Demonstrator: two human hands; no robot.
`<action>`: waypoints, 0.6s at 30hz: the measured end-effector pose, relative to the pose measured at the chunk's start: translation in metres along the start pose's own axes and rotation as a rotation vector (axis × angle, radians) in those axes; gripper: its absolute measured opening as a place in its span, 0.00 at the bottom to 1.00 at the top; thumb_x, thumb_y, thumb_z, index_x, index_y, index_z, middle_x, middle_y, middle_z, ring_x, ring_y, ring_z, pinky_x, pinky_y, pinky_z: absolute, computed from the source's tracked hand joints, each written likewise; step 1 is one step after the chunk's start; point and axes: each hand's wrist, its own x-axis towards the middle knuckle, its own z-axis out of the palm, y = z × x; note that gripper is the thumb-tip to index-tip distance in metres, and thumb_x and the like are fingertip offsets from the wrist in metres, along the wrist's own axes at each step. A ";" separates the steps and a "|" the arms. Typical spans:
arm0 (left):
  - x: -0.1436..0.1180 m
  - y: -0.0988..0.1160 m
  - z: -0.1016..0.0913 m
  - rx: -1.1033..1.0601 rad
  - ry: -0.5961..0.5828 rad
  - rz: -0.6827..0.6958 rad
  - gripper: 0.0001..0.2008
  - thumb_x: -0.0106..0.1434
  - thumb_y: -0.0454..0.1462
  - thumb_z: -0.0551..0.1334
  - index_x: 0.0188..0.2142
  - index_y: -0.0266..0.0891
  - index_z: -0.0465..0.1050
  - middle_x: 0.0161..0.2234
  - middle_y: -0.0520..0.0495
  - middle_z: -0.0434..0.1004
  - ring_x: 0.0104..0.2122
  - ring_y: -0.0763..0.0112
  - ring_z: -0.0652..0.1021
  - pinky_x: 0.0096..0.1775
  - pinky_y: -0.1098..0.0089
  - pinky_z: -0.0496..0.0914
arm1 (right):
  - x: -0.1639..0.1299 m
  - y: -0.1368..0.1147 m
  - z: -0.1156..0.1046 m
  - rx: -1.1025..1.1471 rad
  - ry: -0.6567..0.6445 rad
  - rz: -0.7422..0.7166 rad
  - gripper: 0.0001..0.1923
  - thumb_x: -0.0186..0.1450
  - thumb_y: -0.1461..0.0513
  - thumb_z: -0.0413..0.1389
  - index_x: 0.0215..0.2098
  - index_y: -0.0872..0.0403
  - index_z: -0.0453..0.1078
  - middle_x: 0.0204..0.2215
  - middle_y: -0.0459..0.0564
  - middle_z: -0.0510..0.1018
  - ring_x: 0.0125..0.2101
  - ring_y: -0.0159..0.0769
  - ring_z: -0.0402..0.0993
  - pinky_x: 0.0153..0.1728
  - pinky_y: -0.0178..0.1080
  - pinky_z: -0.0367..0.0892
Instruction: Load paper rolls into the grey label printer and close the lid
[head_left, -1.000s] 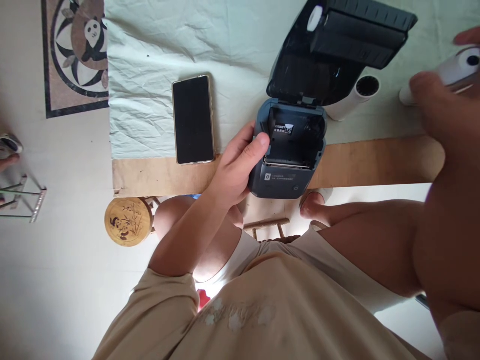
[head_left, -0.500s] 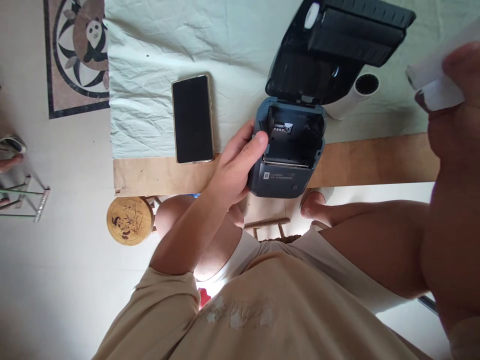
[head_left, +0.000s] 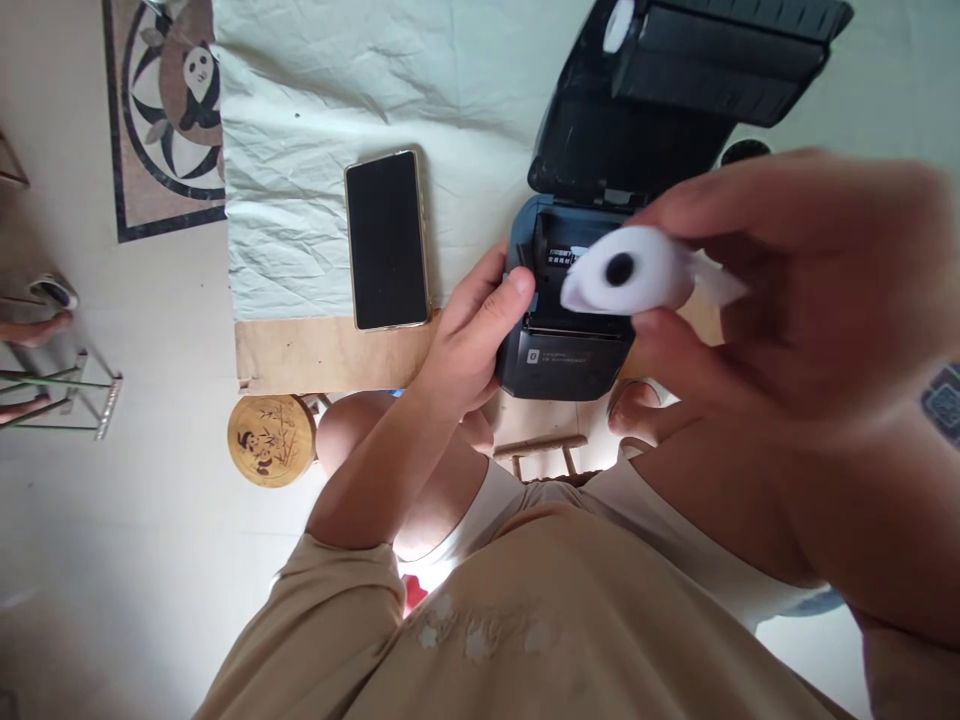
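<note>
My left hand is wrapped round the left side of the label printer, thumb up on the rim of the open bay, fingers curled underneath, so it's closed on the body. I judge that's to steady it, since the printer sits right at the near edge of the wooden table w/ its front overhanging a bit toward my knees.

The printer's lid is swung fully up and back, leaning away from me, which leaves the bay open from above. The bay looks empty as far as I can see, tho my right hand covers its right half.

My right hand is just above and to the right of the printer, close to the camera and blurry. It's partly closed: thumb below, fingers above, pinching a white paper roll. The roll lies sideways, its dark core hole facing left toward my other hand, hanging over the bay w/o touching it as far as I can tell. A bit of loose paper seems to trail off to the right inside my grip; too blurred to be sure.

Left of the printer, a phone lies flat, screen dark, on the pale cloth, near but apart. Behind the printer, at the lid's right, a dark round thing peeks out; can't tell what it is.
</note>
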 end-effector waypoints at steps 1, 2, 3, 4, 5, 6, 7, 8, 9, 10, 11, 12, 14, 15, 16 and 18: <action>0.000 0.001 0.001 0.008 0.002 0.007 0.24 0.61 0.56 0.61 0.44 0.41 0.73 0.38 0.44 0.78 0.54 0.57 0.77 0.44 0.67 0.77 | 0.001 -0.003 0.003 -0.028 0.022 -0.064 0.16 0.65 0.60 0.54 0.51 0.48 0.65 0.46 0.41 0.79 0.41 0.25 0.77 0.41 0.31 0.74; 0.001 0.001 0.001 0.015 -0.001 0.013 0.24 0.61 0.57 0.61 0.44 0.41 0.73 0.38 0.44 0.78 0.54 0.57 0.77 0.42 0.68 0.77 | 0.002 -0.005 0.006 -0.073 0.056 -0.134 0.16 0.64 0.63 0.55 0.50 0.50 0.66 0.45 0.41 0.79 0.38 0.25 0.77 0.39 0.31 0.73; 0.001 0.002 0.002 0.019 -0.007 0.021 0.24 0.61 0.57 0.61 0.43 0.41 0.73 0.37 0.44 0.78 0.52 0.58 0.78 0.40 0.69 0.77 | 0.003 -0.005 0.009 -0.131 0.096 -0.189 0.16 0.63 0.65 0.55 0.50 0.51 0.66 0.44 0.41 0.80 0.36 0.24 0.77 0.38 0.31 0.73; 0.001 0.003 0.002 0.020 -0.015 0.023 0.23 0.61 0.57 0.61 0.42 0.41 0.73 0.36 0.45 0.78 0.49 0.60 0.79 0.39 0.69 0.76 | 0.004 -0.005 0.011 -0.192 0.136 -0.219 0.17 0.63 0.66 0.55 0.50 0.52 0.66 0.43 0.42 0.80 0.35 0.25 0.77 0.38 0.32 0.72; 0.001 0.004 0.003 0.018 -0.025 0.019 0.22 0.61 0.56 0.61 0.42 0.41 0.73 0.36 0.46 0.78 0.47 0.62 0.79 0.38 0.70 0.76 | 0.005 -0.004 0.013 -0.241 0.166 -0.233 0.16 0.62 0.66 0.56 0.50 0.53 0.66 0.42 0.42 0.80 0.35 0.25 0.77 0.38 0.32 0.72; 0.001 0.005 0.004 0.013 -0.037 0.013 0.22 0.61 0.56 0.61 0.42 0.41 0.73 0.35 0.47 0.78 0.44 0.64 0.80 0.37 0.71 0.75 | 0.006 -0.003 0.014 -0.266 0.177 -0.218 0.15 0.62 0.65 0.57 0.48 0.54 0.66 0.41 0.43 0.80 0.35 0.26 0.78 0.37 0.33 0.72; 0.001 0.006 0.005 0.003 -0.048 0.010 0.22 0.62 0.55 0.60 0.43 0.41 0.72 0.35 0.47 0.78 0.41 0.67 0.80 0.37 0.71 0.75 | 0.006 -0.003 0.015 -0.270 0.176 -0.191 0.14 0.62 0.64 0.58 0.47 0.55 0.67 0.40 0.44 0.80 0.35 0.27 0.78 0.34 0.32 0.72; 0.001 0.007 0.005 -0.007 -0.056 0.010 0.22 0.62 0.55 0.60 0.43 0.41 0.72 0.35 0.48 0.78 0.39 0.68 0.80 0.36 0.72 0.74 | 0.007 -0.002 0.016 -0.258 0.171 -0.157 0.13 0.62 0.64 0.59 0.46 0.55 0.68 0.40 0.44 0.81 0.35 0.28 0.79 0.32 0.32 0.71; 0.000 0.007 0.006 -0.015 -0.060 0.006 0.22 0.62 0.55 0.60 0.44 0.41 0.72 0.35 0.48 0.79 0.38 0.69 0.79 0.36 0.72 0.74 | 0.007 -0.002 0.016 -0.228 0.162 -0.121 0.13 0.62 0.63 0.60 0.45 0.55 0.68 0.40 0.44 0.81 0.37 0.29 0.80 0.30 0.32 0.71; 0.000 0.008 0.007 -0.018 -0.059 0.003 0.22 0.62 0.55 0.60 0.44 0.41 0.72 0.36 0.48 0.79 0.38 0.69 0.80 0.36 0.72 0.74 | 0.008 -0.002 0.016 -0.182 0.158 -0.101 0.12 0.62 0.63 0.60 0.44 0.54 0.69 0.41 0.45 0.81 0.38 0.31 0.81 0.29 0.32 0.71; 0.000 0.008 0.007 -0.018 -0.054 -0.002 0.22 0.62 0.56 0.61 0.44 0.41 0.72 0.36 0.48 0.79 0.40 0.68 0.80 0.37 0.72 0.74 | 0.008 -0.003 0.016 -0.134 0.152 -0.080 0.13 0.61 0.64 0.60 0.44 0.54 0.69 0.42 0.45 0.81 0.40 0.33 0.81 0.29 0.32 0.72; 0.000 0.009 0.007 -0.017 -0.049 -0.009 0.23 0.61 0.56 0.61 0.43 0.41 0.72 0.37 0.48 0.79 0.42 0.67 0.80 0.38 0.72 0.74 | 0.009 -0.003 0.016 -0.097 0.150 -0.066 0.13 0.60 0.64 0.60 0.44 0.53 0.69 0.43 0.46 0.81 0.41 0.34 0.81 0.30 0.33 0.74; 0.000 0.008 0.007 -0.014 -0.043 -0.019 0.23 0.61 0.57 0.61 0.43 0.41 0.72 0.38 0.47 0.79 0.47 0.63 0.79 0.40 0.71 0.74 | 0.009 -0.003 0.017 -0.063 0.160 -0.067 0.16 0.58 0.67 0.61 0.44 0.53 0.68 0.44 0.46 0.81 0.42 0.35 0.81 0.32 0.34 0.77; 0.000 0.007 0.006 -0.015 -0.045 -0.016 0.23 0.60 0.57 0.61 0.42 0.42 0.72 0.38 0.47 0.79 0.49 0.62 0.79 0.40 0.70 0.75 | 0.010 -0.003 0.018 -0.064 0.162 -0.081 0.17 0.57 0.68 0.61 0.44 0.52 0.68 0.44 0.45 0.81 0.42 0.34 0.81 0.34 0.34 0.77; 0.001 0.006 0.006 -0.019 -0.050 -0.004 0.24 0.60 0.58 0.62 0.42 0.42 0.72 0.38 0.47 0.79 0.50 0.61 0.78 0.41 0.70 0.75 | 0.010 -0.003 0.019 -0.074 0.160 -0.100 0.17 0.56 0.70 0.61 0.43 0.52 0.68 0.44 0.45 0.81 0.42 0.32 0.81 0.36 0.33 0.78; 0.001 0.004 0.005 -0.027 -0.060 0.019 0.24 0.59 0.58 0.62 0.41 0.42 0.72 0.38 0.46 0.79 0.53 0.59 0.77 0.41 0.70 0.75 | 0.010 -0.002 0.021 -0.084 0.139 -0.130 0.15 0.57 0.72 0.59 0.39 0.51 0.68 0.43 0.43 0.81 0.42 0.30 0.81 0.39 0.34 0.78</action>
